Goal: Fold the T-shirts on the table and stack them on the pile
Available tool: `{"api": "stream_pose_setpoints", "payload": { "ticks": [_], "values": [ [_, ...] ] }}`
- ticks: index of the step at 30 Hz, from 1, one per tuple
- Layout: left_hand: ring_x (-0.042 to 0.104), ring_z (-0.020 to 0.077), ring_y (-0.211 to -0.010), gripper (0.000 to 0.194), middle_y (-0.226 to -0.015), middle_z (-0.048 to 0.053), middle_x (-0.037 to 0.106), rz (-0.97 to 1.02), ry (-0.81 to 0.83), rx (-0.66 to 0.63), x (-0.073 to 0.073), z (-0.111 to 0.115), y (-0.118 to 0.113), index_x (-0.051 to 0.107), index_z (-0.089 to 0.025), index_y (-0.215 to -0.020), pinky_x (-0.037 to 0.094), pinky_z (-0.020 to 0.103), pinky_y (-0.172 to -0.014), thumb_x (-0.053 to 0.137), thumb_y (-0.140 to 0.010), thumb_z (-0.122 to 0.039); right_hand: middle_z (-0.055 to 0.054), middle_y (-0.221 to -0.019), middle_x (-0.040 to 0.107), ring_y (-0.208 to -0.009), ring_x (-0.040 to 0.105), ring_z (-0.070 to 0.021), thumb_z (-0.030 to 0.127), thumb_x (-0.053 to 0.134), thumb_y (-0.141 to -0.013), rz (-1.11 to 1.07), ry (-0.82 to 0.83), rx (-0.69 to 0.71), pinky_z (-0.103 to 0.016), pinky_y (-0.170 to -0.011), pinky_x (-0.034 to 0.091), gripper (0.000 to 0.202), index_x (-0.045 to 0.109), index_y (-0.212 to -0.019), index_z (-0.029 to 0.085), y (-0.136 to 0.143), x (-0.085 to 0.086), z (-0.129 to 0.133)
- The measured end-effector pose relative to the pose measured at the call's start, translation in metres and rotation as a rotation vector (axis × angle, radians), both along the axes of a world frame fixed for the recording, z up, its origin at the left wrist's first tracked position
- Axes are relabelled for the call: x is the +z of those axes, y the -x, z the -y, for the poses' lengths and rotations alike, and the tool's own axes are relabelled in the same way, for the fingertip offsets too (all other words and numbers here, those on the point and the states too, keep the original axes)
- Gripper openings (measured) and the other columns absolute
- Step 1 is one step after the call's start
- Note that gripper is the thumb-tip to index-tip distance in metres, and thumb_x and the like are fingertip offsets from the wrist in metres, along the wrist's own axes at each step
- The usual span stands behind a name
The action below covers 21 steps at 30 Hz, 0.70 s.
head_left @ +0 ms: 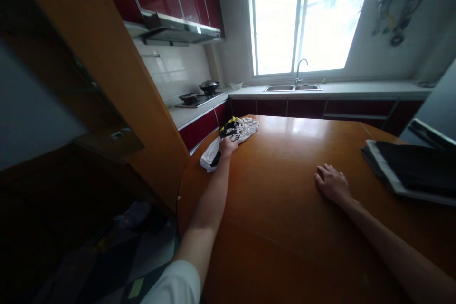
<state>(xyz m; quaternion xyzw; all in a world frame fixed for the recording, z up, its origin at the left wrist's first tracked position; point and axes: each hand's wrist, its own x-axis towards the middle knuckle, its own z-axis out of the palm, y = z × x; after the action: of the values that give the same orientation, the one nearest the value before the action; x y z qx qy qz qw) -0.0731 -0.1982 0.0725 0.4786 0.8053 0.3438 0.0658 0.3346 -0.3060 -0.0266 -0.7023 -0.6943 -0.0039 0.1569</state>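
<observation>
My left arm reaches forward to the far left edge of the round wooden table (278, 209). There my left hand (228, 145) is closed on a crumpled white garment (249, 127) with black patches, dark lettering and a bit of yellow; its fingertips are partly lost among the folds. Palm down on the tabletop, right of the middle, lies my right hand (334, 184). Its fingers are loosely bent and apart, with nothing held. To its right is a stack of folded dark and grey clothes (420, 166), not touched by the hand.
A wooden partition (142, 104) rises close by the table's left edge. Beyond the table run a counter with a double sink (294, 88) and a stove (201, 100) bearing a wok and a pan. Bags or cloth lie on the dim floor at lower left.
</observation>
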Motion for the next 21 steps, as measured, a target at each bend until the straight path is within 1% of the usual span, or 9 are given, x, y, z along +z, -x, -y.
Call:
{"api": "stream_pose_setpoints", "payload": {
  "ticks": [5,7,9,11,13,15,17,19,21],
  "values": [
    [0.053,0.0389,-0.127,0.051,-0.136,0.026,0.059,0.008,0.092,0.108,-0.021,0.002,0.013,0.063,-0.011,-0.123,0.04,0.048,-0.104,0.076,-0.08,-0.035,-0.015,-0.155,0.045,-0.146,0.038,-0.0293,0.041,0.036,-0.099,-0.003,0.001,0.006,-0.051,-0.118,0.029,0.053,0.056,-0.14,0.015,-0.002,-0.002,-0.002],
    [0.052,0.0409,-0.127,0.048,-0.137,0.026,0.058,0.019,0.106,0.131,-0.027,0.003,0.014,0.064,-0.013,-0.121,0.04,0.052,-0.103,0.076,-0.079,-0.033,-0.015,-0.155,0.046,-0.146,0.038,-0.0293,0.041,0.035,-0.099,0.001,0.002,0.005,-0.051,-0.118,0.028,0.053,0.056,-0.14,0.015,-0.003,-0.002,-0.002],
    [0.053,0.0399,-0.126,0.039,-0.135,0.022,0.06,0.026,0.099,0.138,-0.029,0.003,0.014,0.067,-0.017,-0.117,0.04,0.054,-0.102,0.073,-0.08,-0.03,-0.016,-0.154,0.046,-0.145,0.038,-0.0295,0.041,0.035,-0.099,0.001,-0.002,0.004,-0.051,-0.118,0.029,0.053,0.057,-0.139,0.015,-0.002,-0.001,-0.002],
    [0.057,0.0372,-0.122,0.029,-0.13,0.018,0.064,0.032,0.076,0.134,-0.025,0.002,0.014,0.069,-0.02,-0.113,0.04,0.053,-0.101,0.067,-0.085,-0.027,-0.016,-0.154,0.047,-0.144,0.039,-0.0298,0.04,0.036,-0.099,-0.001,-0.008,0.005,-0.051,-0.117,0.029,0.052,0.057,-0.139,0.015,-0.002,0.0,-0.001],
    [0.061,0.0334,-0.115,0.023,-0.123,0.014,0.068,0.031,0.039,0.118,-0.016,0.0,0.014,0.071,-0.022,-0.109,0.043,0.05,-0.099,0.058,-0.09,-0.025,-0.016,-0.154,0.047,-0.144,0.04,-0.03,0.04,0.036,-0.098,-0.002,-0.01,0.005,-0.051,-0.117,0.03,0.052,0.057,-0.139,0.015,-0.001,0.0,-0.001],
    [0.062,0.0291,-0.112,0.025,-0.12,0.013,0.069,0.018,-0.006,0.092,-0.005,-0.003,0.014,0.071,-0.022,-0.109,0.045,0.042,-0.097,0.051,-0.095,-0.026,-0.016,-0.154,0.047,-0.144,0.039,-0.0302,0.04,0.037,-0.098,-0.002,-0.006,0.005,-0.052,-0.117,0.03,0.053,0.057,-0.139,0.015,-0.001,0.0,-0.001],
    [0.061,0.0262,-0.114,0.029,-0.125,0.012,0.066,0.001,-0.044,0.072,0.004,-0.006,0.013,0.069,-0.023,-0.116,0.046,0.037,-0.095,0.047,-0.097,-0.027,-0.016,-0.154,0.046,-0.144,0.039,-0.0303,0.04,0.037,-0.098,-0.003,-0.002,0.004,-0.052,-0.117,0.03,0.053,0.057,-0.14,0.015,-0.001,-0.001,-0.002],
    [0.058,0.028,-0.12,0.033,-0.134,0.014,0.061,-0.009,-0.052,0.077,0.006,-0.007,0.011,0.065,-0.023,-0.125,0.046,0.038,-0.096,0.049,-0.097,-0.03,-0.016,-0.154,0.047,-0.145,0.039,-0.0301,0.04,0.037,-0.098,-0.004,-0.004,0.005,-0.051,-0.117,0.03,0.053,0.057,-0.14,0.015,-0.002,-0.002,-0.003],
    [0.054,0.0347,-0.125,0.039,-0.138,0.018,0.057,-0.005,-0.021,0.095,0.0,-0.005,0.007,0.063,-0.021,-0.129,0.045,0.044,-0.097,0.058,-0.093,-0.036,-0.016,-0.154,0.047,-0.145,0.039,-0.0297,0.04,0.038,-0.098,-0.004,-0.008,0.007,-0.051,-0.117,0.03,0.052,0.057,-0.14,0.016,-0.002,-0.003,-0.003]
  ]
}}
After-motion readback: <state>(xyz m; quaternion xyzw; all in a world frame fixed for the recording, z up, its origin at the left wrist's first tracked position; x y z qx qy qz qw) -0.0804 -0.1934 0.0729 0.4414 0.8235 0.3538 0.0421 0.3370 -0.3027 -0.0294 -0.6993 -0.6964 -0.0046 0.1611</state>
